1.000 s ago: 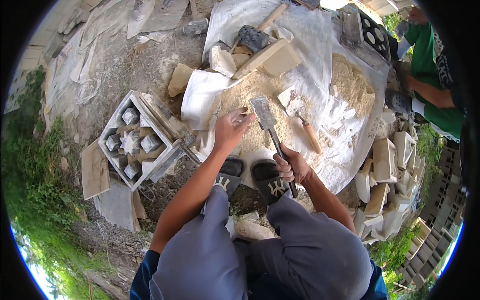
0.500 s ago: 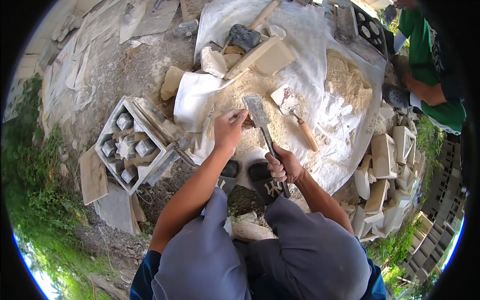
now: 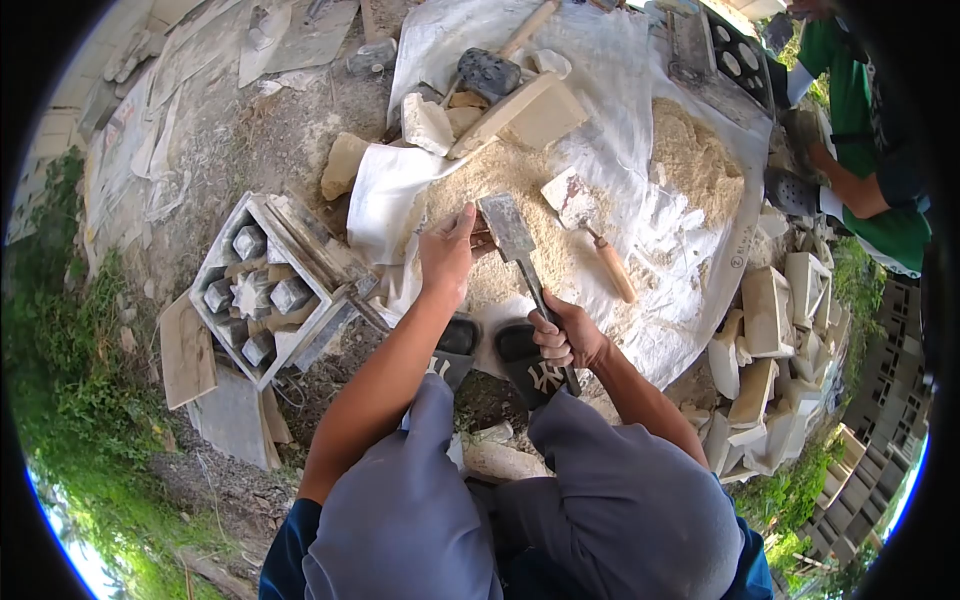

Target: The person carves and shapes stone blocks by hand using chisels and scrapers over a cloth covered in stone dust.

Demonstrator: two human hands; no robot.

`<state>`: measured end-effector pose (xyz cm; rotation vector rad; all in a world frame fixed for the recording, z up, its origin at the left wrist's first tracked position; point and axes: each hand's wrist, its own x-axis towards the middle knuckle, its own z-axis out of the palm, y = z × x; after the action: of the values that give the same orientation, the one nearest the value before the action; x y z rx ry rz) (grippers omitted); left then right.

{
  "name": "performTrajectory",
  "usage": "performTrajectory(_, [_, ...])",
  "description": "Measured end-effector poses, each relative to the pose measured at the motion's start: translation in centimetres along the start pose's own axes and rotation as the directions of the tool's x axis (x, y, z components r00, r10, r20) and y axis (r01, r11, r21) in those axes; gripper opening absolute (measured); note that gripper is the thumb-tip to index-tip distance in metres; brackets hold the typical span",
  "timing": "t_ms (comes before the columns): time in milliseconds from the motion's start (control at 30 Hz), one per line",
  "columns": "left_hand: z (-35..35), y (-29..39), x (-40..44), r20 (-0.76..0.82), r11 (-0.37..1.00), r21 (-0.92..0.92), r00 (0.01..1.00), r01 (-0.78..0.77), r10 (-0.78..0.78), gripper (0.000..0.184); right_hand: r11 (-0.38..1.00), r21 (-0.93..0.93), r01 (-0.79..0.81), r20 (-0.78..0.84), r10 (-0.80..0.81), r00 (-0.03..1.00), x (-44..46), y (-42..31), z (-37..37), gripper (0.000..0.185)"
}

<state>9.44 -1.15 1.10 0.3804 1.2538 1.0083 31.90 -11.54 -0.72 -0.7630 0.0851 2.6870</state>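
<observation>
My right hand [image 3: 568, 332] is closed around the handle of a flat-bladed scraper [image 3: 508, 226], whose wide grey, powder-dusted blade points away from me. Beside the blade's left edge is my left hand [image 3: 448, 252], thumb raised and fingers apart; its fingertips are partly hidden near the blade, so contact is unclear. Just to the right, a pointing trowel [image 3: 613, 268] with a wooden handle lies on the white sheet [image 3: 640, 335]. Pale sandy powder [image 3: 480, 190] is spread on the sheet beneath the scraper.
At left stands a hexagonal mold [image 3: 268, 290] with a star-shaped centre. A mallet [image 3: 488, 75] and pale block pieces [image 3: 530, 112] lie ahead. Broken blocks [image 3: 768, 310] are piled at right. Another person in a green garment [image 3: 850, 100] works at upper right near a dark mold [image 3: 738, 60].
My left hand has loosened from its pinch by the blade and shifted slightly left, thumb now raised. The scraper's blade has turned a little, showing its face more. The other person's arm has shifted.
</observation>
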Motion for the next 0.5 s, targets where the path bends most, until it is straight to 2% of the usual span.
performTrajectory(67, [0.5,1.3,-0.4,-0.055,0.997,0.058,0.997,0.051,-0.048,0.031,0.999,-0.032,-0.025,-0.006,0.025,1.000,-0.1,-0.3,0.0,0.064])
performTrajectory(200, [0.1,0.6,0.5,-0.065,0.998,0.056,0.998,0.030,-0.026,0.030,0.998,-0.055,-0.026,0.011,0.026,1.000,-0.2,-0.2,0.2,0.064])
performTrajectory(267, [-0.4,0.2,0.9,-0.017,0.981,-0.136,0.989,0.142,-0.145,0.030,0.999,-0.036,-0.020,0.032,0.021,0.999,-0.3,-0.2,0.3,0.064])
performTrajectory(367, [0.1,0.0,0.3,0.023,0.972,-0.158,0.985,0.174,-0.173,0.040,1.000,-0.025,-0.001,0.033,0.002,0.999,-0.1,-0.2,0.6,0.064])
performTrajectory(500, [1.3,-0.4,-1.3,0.069,0.990,-0.036,0.989,0.135,-0.132,0.040,1.000,-0.006,0.011,-0.016,-0.011,1.000,0.0,-0.4,1.1,0.064])
